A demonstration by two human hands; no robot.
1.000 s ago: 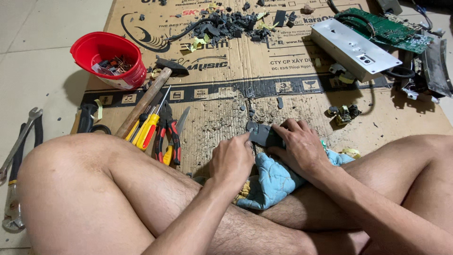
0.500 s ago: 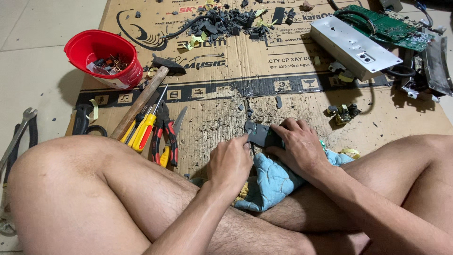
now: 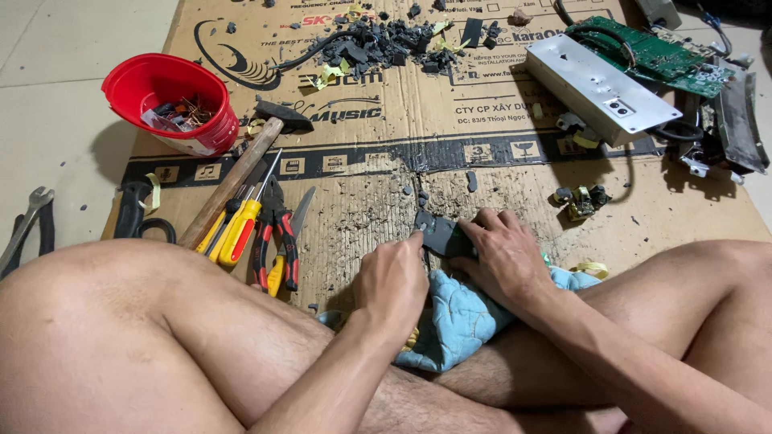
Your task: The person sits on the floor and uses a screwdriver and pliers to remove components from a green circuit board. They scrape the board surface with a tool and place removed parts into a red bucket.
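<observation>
Both hands meet on a small dark plastic part (image 3: 444,235) resting on a blue cloth (image 3: 458,313) over the lap. The right hand (image 3: 505,259) has its grip closed over the part; the left hand (image 3: 392,281) is curled shut at its near edge. The part looks light, stiff and brittle, best held by its edges. Well left of the grip, a red bowl (image 3: 173,104) holds small scrap pieces.

Under the right hand (image 3: 503,261) lies a dark grey block (image 3: 441,236), with a quilted light-blue cloth (image 3: 458,321) just below both hands. Left of the left hand (image 3: 392,281) lie red-handled pliers (image 3: 276,241) and a yellow-handled screwdriver (image 3: 241,229). Farther left stands a red bucket (image 3: 137,88). Brown cardboard (image 3: 386,120) carries black print, and a green circuit board (image 3: 651,52) lies far up-right.
</observation>
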